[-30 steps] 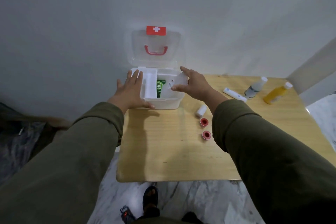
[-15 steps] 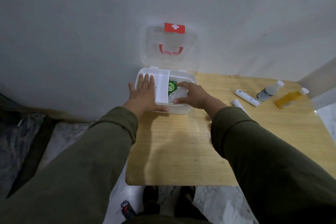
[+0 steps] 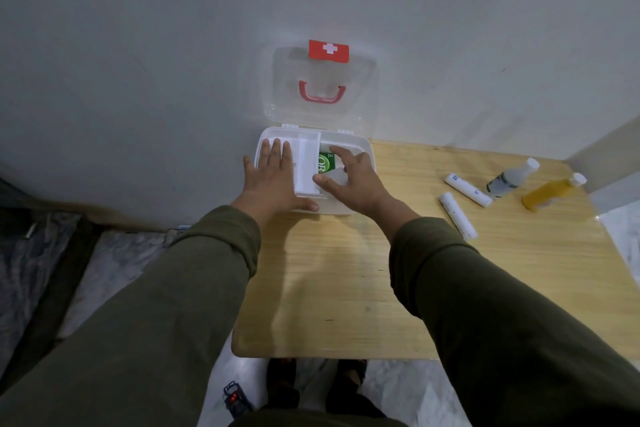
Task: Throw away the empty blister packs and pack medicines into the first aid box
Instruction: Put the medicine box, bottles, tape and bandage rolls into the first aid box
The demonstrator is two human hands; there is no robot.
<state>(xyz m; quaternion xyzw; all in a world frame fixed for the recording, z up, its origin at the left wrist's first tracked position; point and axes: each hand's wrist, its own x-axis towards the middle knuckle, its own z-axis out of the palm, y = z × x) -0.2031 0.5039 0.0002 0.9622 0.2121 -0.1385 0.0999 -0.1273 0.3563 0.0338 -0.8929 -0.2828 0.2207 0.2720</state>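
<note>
I see the first aid box [image 3: 353, 210] sitting at the far left corner of the table [image 3: 346, 288], against the wall, its long axis running left to right and its clear lid [image 3: 323, 83] standing up open against the wall, red handle and cross label facing me. My left hand [image 3: 273, 180] lies flat across the box's left end, fingers straight and close together pointing toward the wall, thumb stretched along the front rim. A white inner tray [image 3: 306, 166] runs front to back just right of that hand. My right hand [image 3: 353, 180] reaches into the right compartment, fingers curled round a small white bottle [image 3: 337, 177] that lies just beside a green packet [image 3: 326, 163]; I cannot tell which way the bottle's cap points.

On the right side of the table, well apart from the box, two white tubes [image 3: 457, 217] lie slanting from far left to near right, and a clear bottle [image 3: 512, 178] and a yellow bottle [image 3: 550, 192] lie with their caps pointing to the far right corner. The near half of the table is bare wood, open to its front edge.
</note>
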